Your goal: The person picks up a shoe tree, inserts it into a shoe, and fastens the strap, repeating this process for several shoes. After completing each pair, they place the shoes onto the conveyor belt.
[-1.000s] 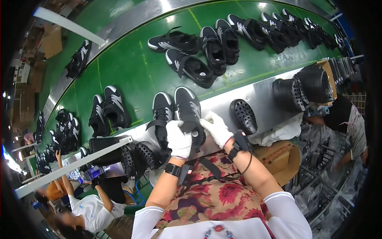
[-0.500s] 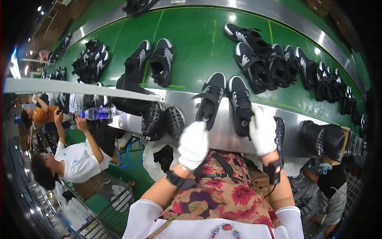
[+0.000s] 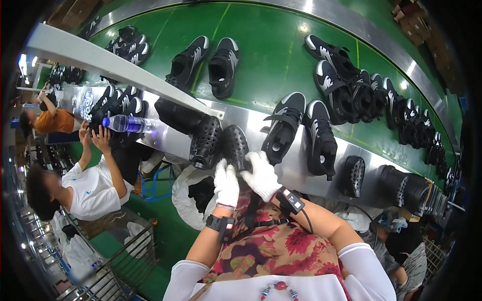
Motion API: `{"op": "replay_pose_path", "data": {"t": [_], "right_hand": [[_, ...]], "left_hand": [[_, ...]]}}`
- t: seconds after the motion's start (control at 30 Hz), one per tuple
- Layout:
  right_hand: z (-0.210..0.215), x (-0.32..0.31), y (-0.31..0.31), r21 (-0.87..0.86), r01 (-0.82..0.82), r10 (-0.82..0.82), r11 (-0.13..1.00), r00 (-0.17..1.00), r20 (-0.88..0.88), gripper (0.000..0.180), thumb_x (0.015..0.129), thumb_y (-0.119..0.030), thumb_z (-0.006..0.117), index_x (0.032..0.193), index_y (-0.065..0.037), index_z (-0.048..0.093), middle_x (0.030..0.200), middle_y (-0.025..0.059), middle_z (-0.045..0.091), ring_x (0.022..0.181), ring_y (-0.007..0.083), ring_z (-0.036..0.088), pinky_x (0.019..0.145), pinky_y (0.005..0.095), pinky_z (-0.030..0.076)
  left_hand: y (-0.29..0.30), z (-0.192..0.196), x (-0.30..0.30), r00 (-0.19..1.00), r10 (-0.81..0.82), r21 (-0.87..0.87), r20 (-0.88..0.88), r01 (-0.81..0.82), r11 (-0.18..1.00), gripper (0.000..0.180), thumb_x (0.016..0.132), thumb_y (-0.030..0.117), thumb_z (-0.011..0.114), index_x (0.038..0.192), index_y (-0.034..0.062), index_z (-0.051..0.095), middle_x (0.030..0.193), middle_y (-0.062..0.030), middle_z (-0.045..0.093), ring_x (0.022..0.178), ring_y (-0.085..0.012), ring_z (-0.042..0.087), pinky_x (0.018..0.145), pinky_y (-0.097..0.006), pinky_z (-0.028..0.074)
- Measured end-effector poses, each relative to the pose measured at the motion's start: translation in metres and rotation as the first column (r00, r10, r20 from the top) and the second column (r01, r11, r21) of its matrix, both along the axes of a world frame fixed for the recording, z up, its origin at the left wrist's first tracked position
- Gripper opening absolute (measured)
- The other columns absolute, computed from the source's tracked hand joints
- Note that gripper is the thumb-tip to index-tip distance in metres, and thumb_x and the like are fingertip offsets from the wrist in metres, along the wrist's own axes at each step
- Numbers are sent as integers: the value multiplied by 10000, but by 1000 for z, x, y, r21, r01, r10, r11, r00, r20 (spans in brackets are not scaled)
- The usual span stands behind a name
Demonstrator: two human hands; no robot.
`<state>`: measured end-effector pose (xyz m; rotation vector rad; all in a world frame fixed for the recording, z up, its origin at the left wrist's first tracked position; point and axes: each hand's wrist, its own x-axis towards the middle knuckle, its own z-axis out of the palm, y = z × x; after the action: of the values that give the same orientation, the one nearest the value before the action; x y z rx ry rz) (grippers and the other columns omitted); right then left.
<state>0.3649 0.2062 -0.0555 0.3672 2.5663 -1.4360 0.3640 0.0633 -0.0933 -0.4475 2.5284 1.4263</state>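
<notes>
White gloves cover both of my hands. My left hand (image 3: 227,185) is open, fingers stretched forward, at the near end of a black perforated shoe-shaped form (image 3: 234,141). On the other side of that end, my right hand (image 3: 261,176) is open with thumb and fingers apart; whether either glove touches the form I cannot tell. A matching perforated form (image 3: 205,145) lies just left of it. To the right rest a black-and-white sneaker with a loose strap (image 3: 285,125) and its mate (image 3: 320,138), toes away from me, across the metal edge (image 3: 296,170).
More sneakers (image 3: 225,65) stand on the green belt (image 3: 271,45), with a crowded row at right. A pale metal bar (image 3: 120,67) crosses at left above a water bottle (image 3: 128,124). Other perforated forms (image 3: 353,175) lie at right. A co-worker (image 3: 95,185) sits at left.
Both hands have left the two sneakers and moved left to the perforated form. The sneakers stay on the metal edge. The whole view has shifted.
</notes>
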Motion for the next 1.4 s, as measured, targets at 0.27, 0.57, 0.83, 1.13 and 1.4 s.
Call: {"op": "replay_pose_path", "data": {"t": [0.27, 0.57, 0.83, 1.13, 1.4], "right_hand": [[54, 18, 29, -195, -91, 79, 977, 995, -64, 432, 718, -157, 798, 1060, -65, 552, 1003, 148, 547, 878, 350, 621, 783, 419, 525], [94, 43, 80, -268, 120, -88, 956, 988, 130, 804, 821, -327, 785, 1463, -19, 411, 1287, 235, 619, 1176, 312, 632, 1009, 373, 493], [81, 109, 165, -393, 442, -333, 806, 888, 316, 677, 802, -224, 811, 1365, 10, 517, 922, 96, 692, 685, 125, 641, 635, 284, 537], [113, 105, 199, -138, 255, -162, 957, 865, 474, 633, 773, -332, 798, 1279, -6, 602, 1032, 188, 720, 877, 248, 710, 832, 339, 546], [61, 48, 170, 300, 30, -74, 953, 988, 135, 483, 837, -360, 688, 1129, -11, 526, 918, 249, 689, 835, 440, 673, 766, 503, 535]], "left_hand": [[7, 74, 6, 944, -137, -141, -300, 98, 985, 394, 994, 154, 553, 1347, -17, 530, 1291, -198, 595, 1193, -279, 575, 1046, -385, 443], [82, 123, 1, 999, -35, 670, -2, 27, 742, 143, 984, 51, 552, 1102, -28, 575, 949, -44, 608, 810, -112, 559, 743, -257, 471], [110, 70, -55, 630, -713, -357, -307, 618, 700, 423, 886, 164, 692, 1274, 27, 595, 1238, -187, 623, 1188, -348, 592, 1030, -433, 471], [172, 58, -61, 355, -927, -670, -118, 661, 338, 367, 854, 270, 661, 1184, 127, 587, 1002, -141, 604, 921, -331, 612, 783, -475, 510], [177, 58, -67, 214, -972, -719, -101, 659, 220, 284, 858, 244, 641, 1105, 108, 613, 897, -109, 602, 846, -301, 618, 696, -440, 525]]}}
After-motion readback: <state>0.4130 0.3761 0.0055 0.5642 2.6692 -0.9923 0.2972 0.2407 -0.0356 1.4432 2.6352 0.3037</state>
